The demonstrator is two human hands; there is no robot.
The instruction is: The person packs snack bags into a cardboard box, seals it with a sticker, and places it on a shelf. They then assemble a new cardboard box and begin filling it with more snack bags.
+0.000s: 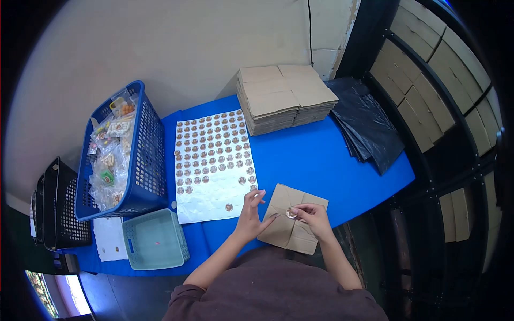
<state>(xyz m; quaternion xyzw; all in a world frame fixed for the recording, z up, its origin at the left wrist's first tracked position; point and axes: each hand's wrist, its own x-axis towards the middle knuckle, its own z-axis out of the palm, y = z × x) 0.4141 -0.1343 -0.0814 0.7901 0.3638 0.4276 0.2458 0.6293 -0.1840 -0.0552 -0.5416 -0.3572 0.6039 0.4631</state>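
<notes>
A round sticker is pinched between the thumb and fingers of my right hand, just above a folded brown cardboard box. The flat box lies at the table's front edge, close to my body. My left hand is beside it with the fingers apart, its thumb over the box's left side and its fingertips near the lower right corner of the sticker sheet. Rows of round stickers fill the sheet's upper part; the lower part is mostly bare backing.
A stack of folded cardboard boxes stands at the back, with black plastic bags to its right. On the left are a blue basket of bagged goods, a green tray and black baskets. Box-filled shelves line the right.
</notes>
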